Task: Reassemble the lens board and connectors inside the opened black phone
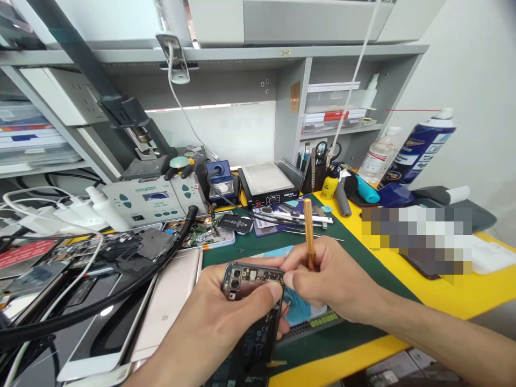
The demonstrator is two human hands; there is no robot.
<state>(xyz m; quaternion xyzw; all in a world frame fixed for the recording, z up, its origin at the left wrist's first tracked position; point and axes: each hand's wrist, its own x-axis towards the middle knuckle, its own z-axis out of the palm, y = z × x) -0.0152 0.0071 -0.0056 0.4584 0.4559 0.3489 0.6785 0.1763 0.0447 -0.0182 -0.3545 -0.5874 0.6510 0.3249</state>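
Gripping an opened, flat, round-cornered phone in the left hand, with thumb laid across exposed circuitry; pinching a slim, glossy, gold-coloured tool upright in the right hand, at the phone's upper right corner.

L hand & R hand both bare, slim-fingered, w/ bare forearms narrowing twd wrists.

"mi" logo on pale gold phone back; blue spray can, grey control unit: lettering unreadable.
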